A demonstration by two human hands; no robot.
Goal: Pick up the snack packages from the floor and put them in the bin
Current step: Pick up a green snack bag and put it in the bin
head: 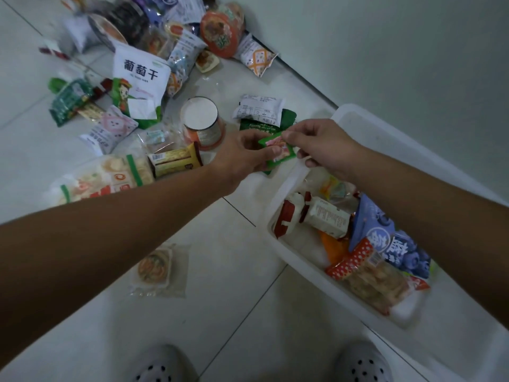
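Your left hand and right hand both pinch a small green packet, held up by the bin's far left corner. The white bin is partly filled: blue berry bag, white carton, red dotted pack. More packets lie scattered on the floor, among them a white bag and a white-lidded tub

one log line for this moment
left hand: pinches green packet | right hand: pinches same packet | bin: partly filled | floor: many packages remain
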